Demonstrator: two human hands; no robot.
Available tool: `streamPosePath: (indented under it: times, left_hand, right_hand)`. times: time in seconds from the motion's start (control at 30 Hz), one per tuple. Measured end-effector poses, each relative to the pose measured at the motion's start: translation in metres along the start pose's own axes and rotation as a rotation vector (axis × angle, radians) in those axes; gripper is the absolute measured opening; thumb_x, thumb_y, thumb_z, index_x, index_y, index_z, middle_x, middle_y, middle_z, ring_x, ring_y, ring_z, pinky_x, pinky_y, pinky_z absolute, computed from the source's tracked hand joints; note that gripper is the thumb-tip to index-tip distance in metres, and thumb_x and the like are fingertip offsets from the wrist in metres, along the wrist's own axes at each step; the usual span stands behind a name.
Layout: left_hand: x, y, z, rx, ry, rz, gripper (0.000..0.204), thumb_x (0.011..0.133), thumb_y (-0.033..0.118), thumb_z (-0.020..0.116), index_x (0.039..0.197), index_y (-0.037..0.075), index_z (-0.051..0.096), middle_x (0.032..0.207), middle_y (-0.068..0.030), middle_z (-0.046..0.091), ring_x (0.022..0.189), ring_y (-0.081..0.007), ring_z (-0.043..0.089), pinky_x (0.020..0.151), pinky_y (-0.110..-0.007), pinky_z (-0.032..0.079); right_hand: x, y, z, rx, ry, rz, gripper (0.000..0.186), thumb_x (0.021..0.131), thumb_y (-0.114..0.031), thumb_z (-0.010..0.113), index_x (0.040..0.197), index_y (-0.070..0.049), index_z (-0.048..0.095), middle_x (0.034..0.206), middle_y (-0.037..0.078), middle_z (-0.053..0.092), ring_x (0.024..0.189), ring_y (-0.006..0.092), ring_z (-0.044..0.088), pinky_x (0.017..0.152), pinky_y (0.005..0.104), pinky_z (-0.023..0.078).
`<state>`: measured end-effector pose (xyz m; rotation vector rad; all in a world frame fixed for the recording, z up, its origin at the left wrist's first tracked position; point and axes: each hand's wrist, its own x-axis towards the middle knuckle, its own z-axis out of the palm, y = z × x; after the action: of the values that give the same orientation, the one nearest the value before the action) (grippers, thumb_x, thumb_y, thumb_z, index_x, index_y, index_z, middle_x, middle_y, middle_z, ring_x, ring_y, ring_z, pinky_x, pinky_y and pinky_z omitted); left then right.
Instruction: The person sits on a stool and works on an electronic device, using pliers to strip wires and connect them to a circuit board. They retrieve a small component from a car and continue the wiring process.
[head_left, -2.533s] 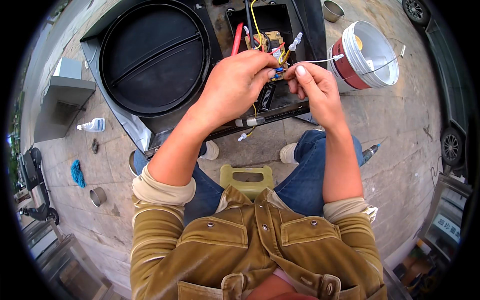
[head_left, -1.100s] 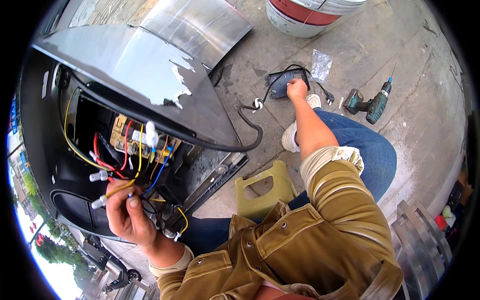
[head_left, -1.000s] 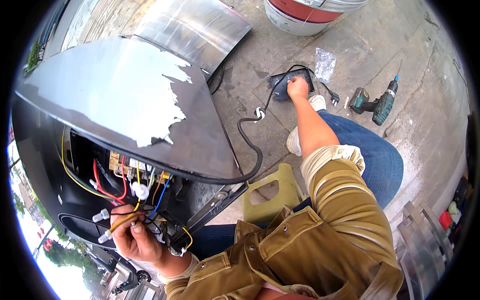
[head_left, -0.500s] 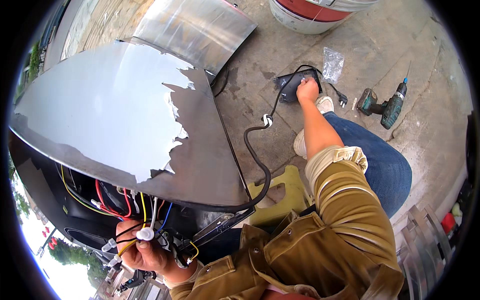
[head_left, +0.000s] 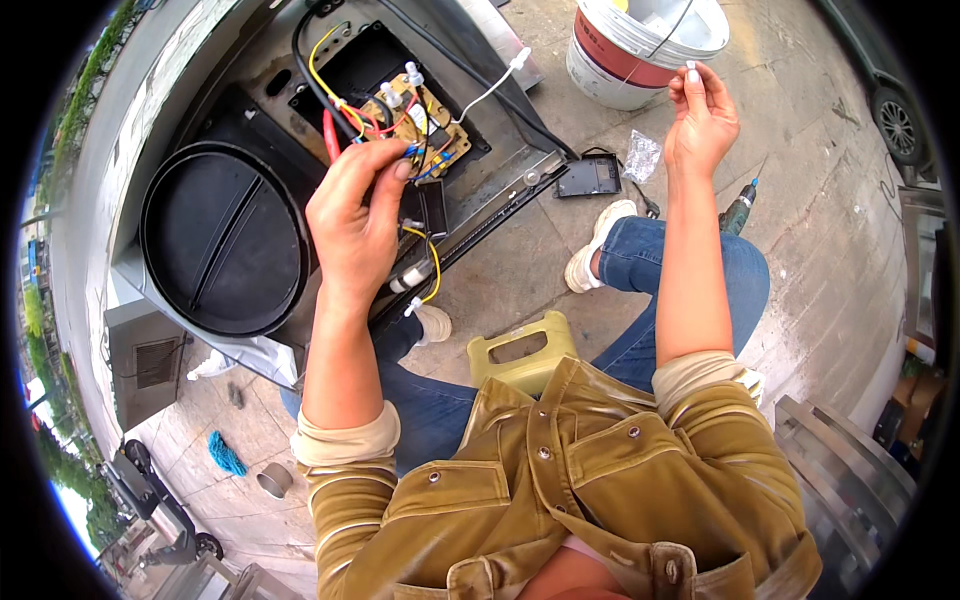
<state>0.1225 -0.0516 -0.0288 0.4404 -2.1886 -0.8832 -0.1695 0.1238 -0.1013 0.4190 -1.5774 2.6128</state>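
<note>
My left hand (head_left: 360,215) reaches over the open metal housing (head_left: 520,185), thumb and forefinger pinched at the thin coloured wires (head_left: 428,135). These wires run over a tan circuit board (head_left: 455,150) inside the housing. White caps (head_left: 413,73) sit on some wire ends. My right hand (head_left: 703,125) is raised to the far right, away from the housing. Between its thumb and forefinger is a small white piece (head_left: 690,66), its kind too small to tell. A round black drum-like part (head_left: 225,240) lies left of my left hand.
On the ground lie a black box-like part (head_left: 588,175), a clear plastic bag (head_left: 642,156) and a cordless drill (head_left: 738,210). A bucket (head_left: 612,82) stands behind them. The yellow-green plastic stool (head_left: 525,365) is between my legs. A scooter (head_left: 165,495) stands at lower left.
My right hand has risen from the black part on the ground and now holds a small white piece up. My left hand has moved forward to the circuit board. The view has shifted, showing the housing's inside.
</note>
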Motion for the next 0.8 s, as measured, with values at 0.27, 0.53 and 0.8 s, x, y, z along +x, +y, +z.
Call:
streamPosePath:
  times: [0.27,0.53,0.8]
  left_hand:
    - [-0.005,0.001,-0.001,-0.158,0.076,0.030,0.014,0.082,0.002,0.066,0.096,0.002,0.066,0.087,-0.0122,0.066,0.077,-0.0252,0.065,0.068,-0.032,0.051]
    - [-0.010,-0.002,-0.002,-0.121,0.090,0.038,0.015,0.083,0.007,0.066,0.098,0.005,0.065,0.086,-0.0102,0.064,0.077,-0.0277,0.064,0.066,-0.035,0.050]
    - [-0.009,-0.005,-0.003,-0.120,0.081,0.078,0.014,0.082,0.008,0.067,0.096,0.006,0.065,0.084,-0.0099,0.064,0.076,-0.0286,0.063,0.066,-0.036,0.050]
  right_hand:
    - [-0.123,-0.117,0.116,-0.415,-1.054,-0.057,0.013,0.086,0.004,0.061,0.097,0.003,0.067,0.085,0.007,0.065,0.072,0.0103,0.062,0.064,0.0240,0.051]
    - [-0.124,-0.094,0.134,-0.528,-0.971,-0.006,0.012,0.086,0.001,0.061,0.097,0.003,0.067,0.081,0.007,0.068,0.070,0.0102,0.064,0.065,0.0242,0.052]
    - [-0.123,-0.084,0.138,-0.608,-1.030,-0.089,0.012,0.086,0.000,0.062,0.096,0.003,0.067,0.079,0.010,0.069,0.067,0.0106,0.064,0.064,0.0250,0.052]
